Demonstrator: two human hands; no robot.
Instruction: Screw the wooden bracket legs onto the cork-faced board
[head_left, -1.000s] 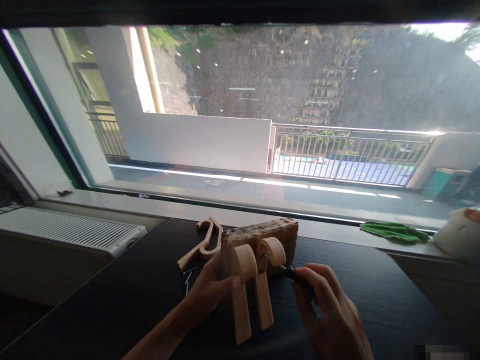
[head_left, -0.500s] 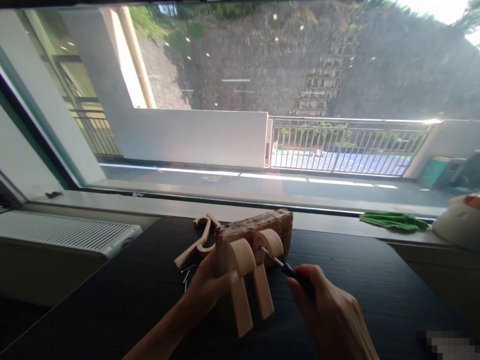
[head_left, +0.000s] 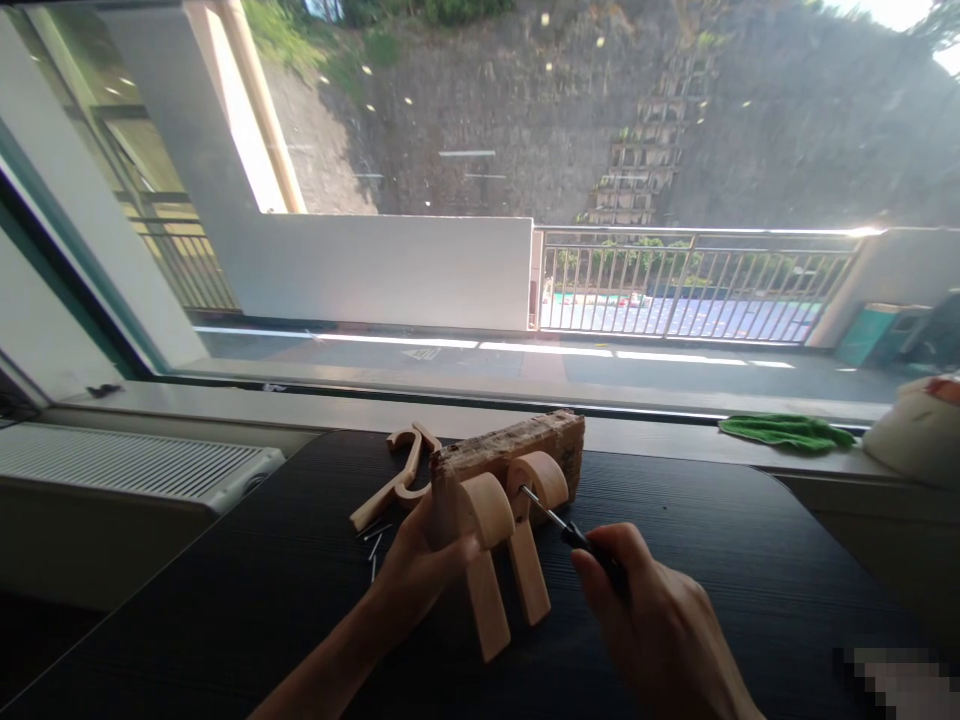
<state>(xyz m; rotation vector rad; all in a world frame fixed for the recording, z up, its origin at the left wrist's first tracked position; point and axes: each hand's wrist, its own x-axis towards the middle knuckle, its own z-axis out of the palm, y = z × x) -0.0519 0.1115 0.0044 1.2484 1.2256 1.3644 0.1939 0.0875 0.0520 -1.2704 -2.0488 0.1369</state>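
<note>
A rough-edged wooden board stands on its edge on the dark table, with two pale curved wooden hooks against its near face. My left hand grips the board's left end, its thumb beside the left hook; the fingers behind are hidden. In my right hand is a screwdriver with a black handle. Its shaft slants up and left, and the tip meets the right hook inside its curve. Any screw head at the tip is too small to make out.
More curved wooden hooks lie on the table behind my left hand, with several loose screws close by. A green cloth rests on the sill below the window. A white radiator stands at the left.
The hooks' lower ends have shifted slightly up and to the right in view. Both hands keep their grips, and the screwdriver tip stays at the right hook.
</note>
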